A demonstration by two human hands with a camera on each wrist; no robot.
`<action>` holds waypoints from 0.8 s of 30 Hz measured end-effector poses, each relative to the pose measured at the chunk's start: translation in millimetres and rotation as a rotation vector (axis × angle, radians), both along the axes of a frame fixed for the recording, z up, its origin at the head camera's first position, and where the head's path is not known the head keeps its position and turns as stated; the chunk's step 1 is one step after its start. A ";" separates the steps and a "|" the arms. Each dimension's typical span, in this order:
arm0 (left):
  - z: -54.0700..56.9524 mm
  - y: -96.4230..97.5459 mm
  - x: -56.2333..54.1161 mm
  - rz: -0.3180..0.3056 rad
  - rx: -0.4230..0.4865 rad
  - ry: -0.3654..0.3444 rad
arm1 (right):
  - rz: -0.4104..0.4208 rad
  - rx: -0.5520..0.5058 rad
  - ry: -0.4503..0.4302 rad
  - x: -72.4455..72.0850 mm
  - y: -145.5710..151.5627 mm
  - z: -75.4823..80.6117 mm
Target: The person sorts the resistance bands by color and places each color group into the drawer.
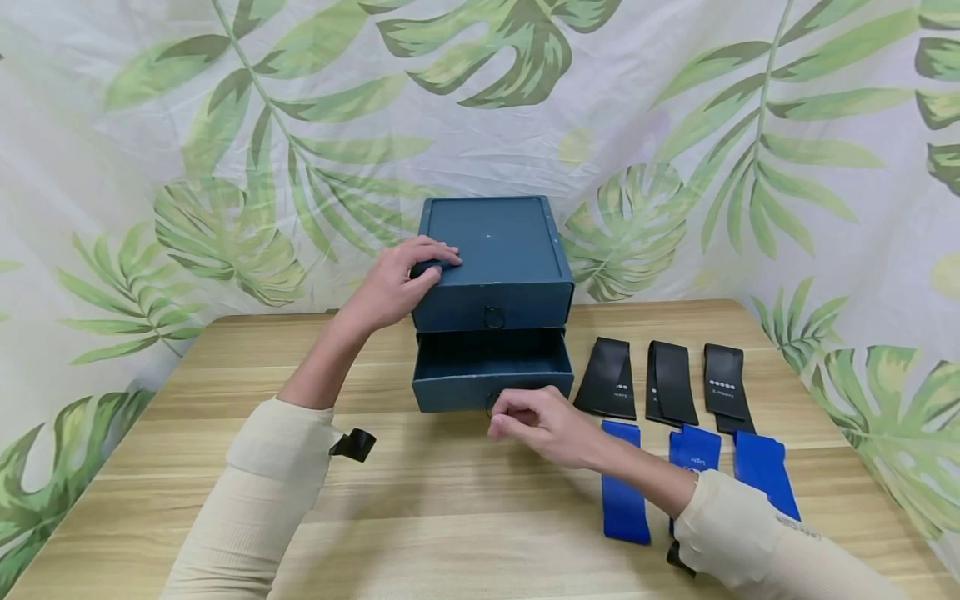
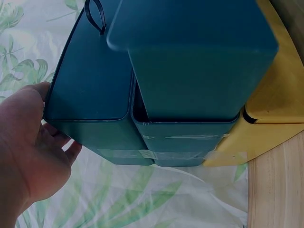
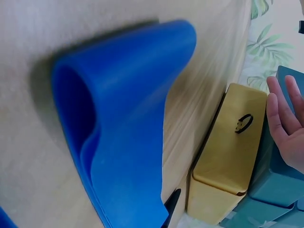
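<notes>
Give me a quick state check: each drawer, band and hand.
Top drawer: shut
Middle drawer: pulled open
Yellow drawer: shut
Black bands: folded, unheld
Blue bands: folded, unheld
Left hand: resting on the cabinet top
Right hand: at the middle drawer's front, grip unclear

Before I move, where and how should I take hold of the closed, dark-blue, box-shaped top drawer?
Probably by the thin black ring pull at its front's middle, coming from the front: the loop can be pinched, while the flat-fronted drawer sits pushed in with no other obvious hold. The left hand rests at the left edge, clear of it.
</notes>
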State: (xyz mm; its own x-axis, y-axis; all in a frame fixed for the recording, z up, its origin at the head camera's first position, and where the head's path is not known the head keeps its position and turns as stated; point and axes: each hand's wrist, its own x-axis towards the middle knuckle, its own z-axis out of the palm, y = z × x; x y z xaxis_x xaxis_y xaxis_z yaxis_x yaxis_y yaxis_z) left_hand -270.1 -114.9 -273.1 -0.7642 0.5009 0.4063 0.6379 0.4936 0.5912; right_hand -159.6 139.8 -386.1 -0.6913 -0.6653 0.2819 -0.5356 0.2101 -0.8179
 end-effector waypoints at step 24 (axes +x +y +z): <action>-4.6 0.1 -0.6 0.010 0.013 0.010 | -0.053 0.054 0.009 -11.7 87.8 67.3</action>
